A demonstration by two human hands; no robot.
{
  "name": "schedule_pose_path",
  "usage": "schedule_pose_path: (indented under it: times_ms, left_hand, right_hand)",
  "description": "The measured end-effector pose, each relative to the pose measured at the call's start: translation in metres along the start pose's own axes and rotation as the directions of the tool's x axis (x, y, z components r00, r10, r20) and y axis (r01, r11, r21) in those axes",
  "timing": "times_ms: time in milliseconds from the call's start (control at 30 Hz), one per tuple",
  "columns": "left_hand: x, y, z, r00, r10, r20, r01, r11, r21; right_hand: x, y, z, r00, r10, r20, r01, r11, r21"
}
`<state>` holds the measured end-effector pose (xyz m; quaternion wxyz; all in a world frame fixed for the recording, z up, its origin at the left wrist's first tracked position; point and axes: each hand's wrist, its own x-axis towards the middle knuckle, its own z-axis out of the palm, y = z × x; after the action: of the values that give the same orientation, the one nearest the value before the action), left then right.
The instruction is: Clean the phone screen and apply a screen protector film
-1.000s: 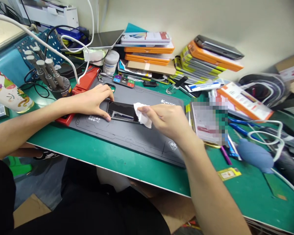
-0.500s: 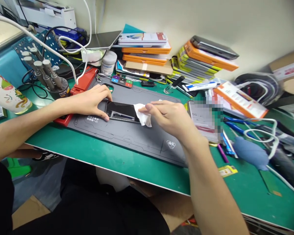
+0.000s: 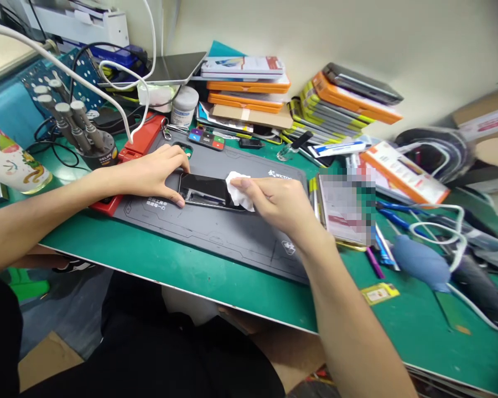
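Observation:
A black smartphone (image 3: 205, 189) lies screen up on the dark grey work mat (image 3: 216, 235), its glossy glass reflecting light. My left hand (image 3: 164, 174) grips the phone's left end, thumb at the near edge and fingers at the far edge. Pinched in my right hand (image 3: 278, 202) is a crumpled white tissue (image 3: 239, 190), pressed on the right part of the screen. That end of the phone is partly hidden beneath the tissue and fingers.
Left of the mat stand a holder of grey screwdrivers (image 3: 102, 149) and a patterned cup (image 3: 14, 157). Stacked orange boxes (image 3: 249, 85) line the wall. To the right lie a blue air blower (image 3: 421, 262), blue-handled pliers (image 3: 394, 214) and a yellow packet (image 3: 379, 294).
My right hand has shifted slightly with the tissue, its fingers now more curled. My left hand and the phone have stayed in place.

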<state>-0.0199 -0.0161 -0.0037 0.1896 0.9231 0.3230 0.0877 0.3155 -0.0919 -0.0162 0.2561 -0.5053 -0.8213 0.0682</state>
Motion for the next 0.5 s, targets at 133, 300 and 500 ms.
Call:
schedule_pose_path:
  times_ms: [133,300,500]
  left_hand:
    - [0.0,0.0,0.0,1.0,-0.001,0.0,0.001,1.0,-0.002]
    - [0.001,0.001,-0.001,1.0,-0.003,0.007,0.003,1.0,0.008]
    - [0.0,0.003,-0.002,1.0,-0.004,0.007,0.004,1.0,0.013]
  right_hand:
    - [0.004,-0.009,0.009,0.994,-0.109,0.019,0.108,0.992,0.058]
    - [0.004,0.0,-0.003,0.998,-0.045,0.035,0.046,0.998,-0.034]
    - [-0.002,0.009,-0.017,0.998,0.061,0.002,-0.061,0.995,-0.077]
